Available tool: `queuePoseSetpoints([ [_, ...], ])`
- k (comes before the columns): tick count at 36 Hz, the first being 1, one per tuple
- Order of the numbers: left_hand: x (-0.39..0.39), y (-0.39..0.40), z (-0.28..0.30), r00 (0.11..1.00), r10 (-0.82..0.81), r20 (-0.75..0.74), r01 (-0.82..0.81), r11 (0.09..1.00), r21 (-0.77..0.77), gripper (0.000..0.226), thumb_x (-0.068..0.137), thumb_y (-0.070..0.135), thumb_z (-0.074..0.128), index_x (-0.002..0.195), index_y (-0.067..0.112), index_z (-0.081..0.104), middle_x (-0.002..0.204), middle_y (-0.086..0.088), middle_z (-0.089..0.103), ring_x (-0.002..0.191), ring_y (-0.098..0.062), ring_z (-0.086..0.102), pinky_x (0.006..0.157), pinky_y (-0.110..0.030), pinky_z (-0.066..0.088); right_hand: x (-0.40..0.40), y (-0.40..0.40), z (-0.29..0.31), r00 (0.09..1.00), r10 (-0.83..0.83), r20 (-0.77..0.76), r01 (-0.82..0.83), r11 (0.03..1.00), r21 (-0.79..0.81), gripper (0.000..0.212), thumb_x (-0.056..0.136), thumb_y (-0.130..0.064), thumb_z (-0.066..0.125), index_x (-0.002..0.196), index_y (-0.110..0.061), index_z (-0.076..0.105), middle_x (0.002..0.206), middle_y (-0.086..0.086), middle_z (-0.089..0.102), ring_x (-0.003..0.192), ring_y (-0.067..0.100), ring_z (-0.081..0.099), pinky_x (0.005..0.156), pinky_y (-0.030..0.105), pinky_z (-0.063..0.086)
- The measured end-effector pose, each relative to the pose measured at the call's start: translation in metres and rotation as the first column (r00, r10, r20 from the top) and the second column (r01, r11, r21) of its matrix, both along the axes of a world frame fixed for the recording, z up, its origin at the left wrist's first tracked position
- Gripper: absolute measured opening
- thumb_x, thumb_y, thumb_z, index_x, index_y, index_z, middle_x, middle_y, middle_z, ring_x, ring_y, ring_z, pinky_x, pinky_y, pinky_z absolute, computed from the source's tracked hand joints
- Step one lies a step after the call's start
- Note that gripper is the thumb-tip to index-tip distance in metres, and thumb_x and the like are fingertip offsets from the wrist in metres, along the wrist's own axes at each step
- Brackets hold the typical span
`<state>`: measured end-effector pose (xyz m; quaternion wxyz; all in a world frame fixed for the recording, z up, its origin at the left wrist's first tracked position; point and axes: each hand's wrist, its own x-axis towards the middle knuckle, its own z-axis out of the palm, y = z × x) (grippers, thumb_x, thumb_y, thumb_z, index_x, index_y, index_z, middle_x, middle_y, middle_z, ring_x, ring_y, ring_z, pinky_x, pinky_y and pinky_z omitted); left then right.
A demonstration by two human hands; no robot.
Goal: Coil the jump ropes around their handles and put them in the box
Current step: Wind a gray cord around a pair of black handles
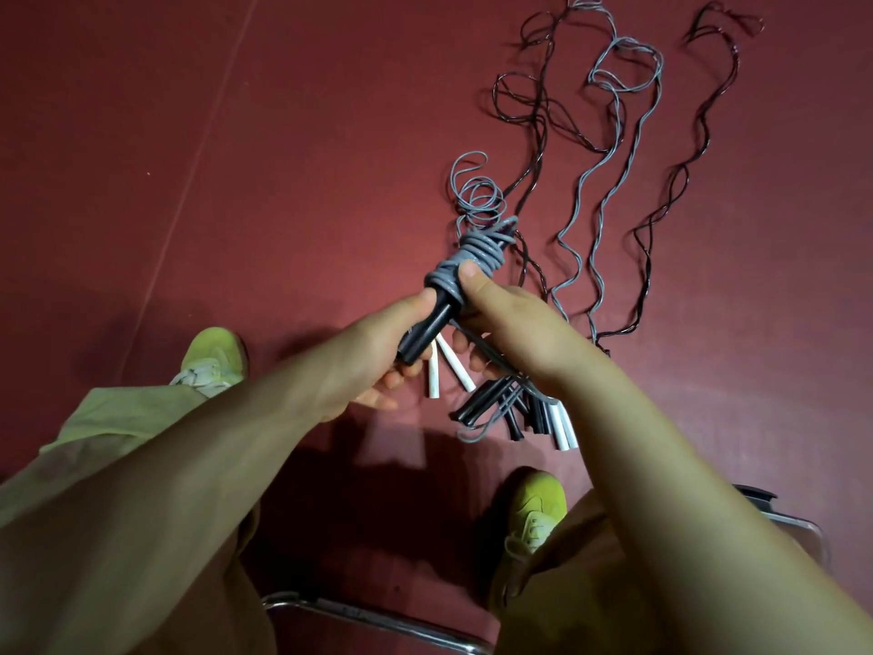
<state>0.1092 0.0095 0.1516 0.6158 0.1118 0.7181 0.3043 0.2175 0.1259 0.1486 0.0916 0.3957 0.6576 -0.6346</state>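
Both hands hold one half-wound grey rope above the floor.

The left hand (378,352) grips the black handle (425,330); the right hand (510,323) pinches the grey coil (472,257) wound round it. Below lie two white handles (446,366), a pile of handles (519,413), several loose ropes (609,182) on the red floor (236,182), and two green shoes (215,356).

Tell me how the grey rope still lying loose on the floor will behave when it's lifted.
The loose grey rope will probably hang floppy: it lies in wavy curves on the floor. Its kinks suggest it may spring into curls. It could snag the dark ropes lying across it.
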Motion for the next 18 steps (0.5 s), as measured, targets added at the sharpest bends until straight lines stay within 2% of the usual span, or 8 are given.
queuePoseSetpoints([
  [3,0.001,0.001,-0.003,0.996,0.015,-0.092,-0.014,1.000,0.019,0.038,0.094,0.056,0.036,0.083,0.026,0.056,0.078,0.003,0.049,0.066,-0.011,0.043,0.081,-0.036,0.045,0.000,0.000,0.001,1.000,-0.023,0.021,0.024,1.000,-0.017,0.076,0.092,-0.065,0.037,0.105,0.006,0.062,0.076,0.011,0.057,0.056,0.018,0.052,0.056,0.029,0.039],
  [6,-0.004,0.003,-0.003,0.993,0.063,-0.104,-0.058,0.997,0.058,0.024,0.092,0.050,0.046,0.095,0.027,0.054,0.080,0.008,0.047,0.073,-0.008,0.044,0.084,-0.037,0.045,0.001,0.001,0.002,0.998,-0.012,0.054,0.013,1.000,-0.023,0.073,0.090,-0.067,0.038,0.104,-0.002,0.066,0.074,0.006,0.061,0.060,0.020,0.054,0.059,0.032,0.040],
  [9,-0.009,0.004,-0.002,0.986,0.103,-0.135,-0.091,0.992,0.093,0.018,0.088,0.041,0.059,0.087,0.024,0.055,0.082,0.008,0.052,0.077,-0.007,0.049,0.088,-0.038,0.047,0.002,0.001,0.003,0.999,-0.015,0.053,0.016,0.999,-0.031,0.074,0.088,-0.068,0.041,0.103,0.000,0.064,0.070,0.003,0.060,0.056,0.018,0.054,0.054,0.029,0.040],
  [11,-0.009,0.003,0.000,0.981,0.090,-0.169,-0.069,0.990,0.124,0.016,0.086,0.037,0.064,0.088,0.023,0.055,0.088,0.005,0.057,0.082,-0.010,0.053,0.090,-0.040,0.047,0.001,0.001,0.004,0.999,-0.036,0.027,0.037,0.998,-0.042,0.068,0.089,-0.066,0.044,0.095,-0.002,0.064,0.067,0.003,0.058,0.053,0.017,0.051,0.052,0.027,0.038],
  [14,-0.008,0.001,-0.001,0.971,0.051,-0.233,-0.012,0.986,0.167,0.037,0.071,0.044,0.077,0.092,0.022,0.056,0.087,0.001,0.060,0.080,-0.013,0.054,0.079,-0.035,0.048,0.000,0.000,0.005,0.997,-0.064,-0.052,0.061,0.997,-0.056,0.045,0.093,-0.056,0.048,0.077,-0.017,0.063,0.059,0.000,0.053,0.049,0.015,0.043,0.050,0.027,0.032],
  [16,-0.010,0.000,-0.003,0.958,0.051,-0.282,0.001,0.983,0.181,0.051,0.053,0.052,0.075,0.089,0.022,0.056,0.074,0.003,0.057,0.070,-0.014,0.053,0.069,-0.032,0.043,0.000,-0.001,0.005,0.992,-0.075,-0.097,0.070,0.996,-0.049,0.042,0.095,-0.047,0.049,0.063,-0.024,0.063,0.057,-0.002,0.052,0.052,0.017,0.043,0.050,0.027,0.032],
  [18,-0.011,-0.001,-0.007,0.943,0.048,-0.328,0.012,0.984,0.180,0.061,0.039,0.059,0.073,0.085,0.023,0.054,0.069,0.004,0.056,0.066,-0.016,0.052,0.067,-0.033,0.043,-0.001,-0.003,0.006,0.988,-0.083,-0.133,0.081,0.996,-0.021,0.042,0.094,-0.039,0.053,0.055,-0.024,0.062,0.058,-0.002,0.053,0.056,0.017,0.046,0.050,0.026,0.035],
])
